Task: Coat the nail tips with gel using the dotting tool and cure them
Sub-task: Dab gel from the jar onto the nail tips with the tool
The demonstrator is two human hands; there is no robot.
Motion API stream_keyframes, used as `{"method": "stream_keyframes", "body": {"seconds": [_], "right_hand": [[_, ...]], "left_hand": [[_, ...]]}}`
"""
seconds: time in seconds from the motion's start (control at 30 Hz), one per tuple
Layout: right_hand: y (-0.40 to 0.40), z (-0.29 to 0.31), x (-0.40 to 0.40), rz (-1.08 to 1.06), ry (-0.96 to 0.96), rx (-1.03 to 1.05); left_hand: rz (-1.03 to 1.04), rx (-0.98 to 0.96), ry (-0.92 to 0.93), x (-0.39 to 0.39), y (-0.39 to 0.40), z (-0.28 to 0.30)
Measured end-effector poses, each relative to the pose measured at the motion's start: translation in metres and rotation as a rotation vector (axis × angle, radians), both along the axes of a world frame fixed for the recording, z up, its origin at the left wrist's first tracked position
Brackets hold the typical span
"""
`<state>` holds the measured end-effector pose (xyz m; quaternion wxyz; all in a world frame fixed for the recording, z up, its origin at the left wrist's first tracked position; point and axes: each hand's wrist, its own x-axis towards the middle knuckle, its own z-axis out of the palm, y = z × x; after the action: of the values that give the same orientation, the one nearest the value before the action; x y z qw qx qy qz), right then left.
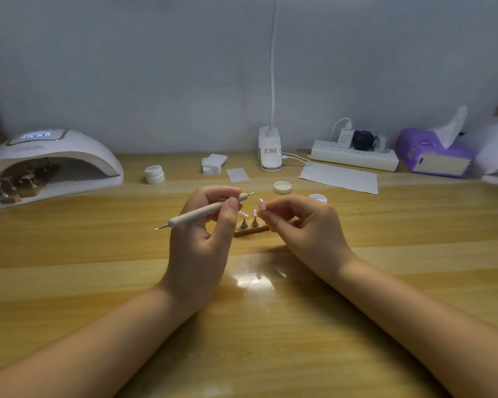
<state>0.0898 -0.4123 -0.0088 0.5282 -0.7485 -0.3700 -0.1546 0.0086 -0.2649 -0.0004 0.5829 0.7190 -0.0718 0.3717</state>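
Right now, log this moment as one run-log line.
left hand: holds dotting tool | right hand: pinches nail tip | holder: two tips mounted | gel pot: open | curing lamp: lit

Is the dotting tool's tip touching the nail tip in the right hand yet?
Apart. The head view shows bare table between the dotting tool's tip, gripped in the left hand, and the nail tip pinched by the right hand.

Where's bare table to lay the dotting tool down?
Bare wood lies left of the left hand, in front of the curing lamp, and across the near table outside both forearms. It is crowded behind the right hand: open gel pot, lid, paper sheet, wipes.
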Motion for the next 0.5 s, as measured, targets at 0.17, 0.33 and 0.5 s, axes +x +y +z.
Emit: {"method": "stream_keyframes", "body": {"seconds": [0.17,0.33,0.5], "right_hand": [[0.0001,0.0016,-0.0014,0.003,-0.011,0.008],[0.0002,0.0015,-0.0009,-0.004,-0.011,0.006],[-0.0002,0.0012,-0.0004,-0.001,-0.028,0.007]], "left_hand": [[-0.019,0.011,0.003,-0.0007,-0.0008,0.0006],[-0.017,0.028,0.011,0.0000,-0.0003,-0.0001],[-0.020,0.039,0.015,0.0002,0.0007,-0.0017]]}}
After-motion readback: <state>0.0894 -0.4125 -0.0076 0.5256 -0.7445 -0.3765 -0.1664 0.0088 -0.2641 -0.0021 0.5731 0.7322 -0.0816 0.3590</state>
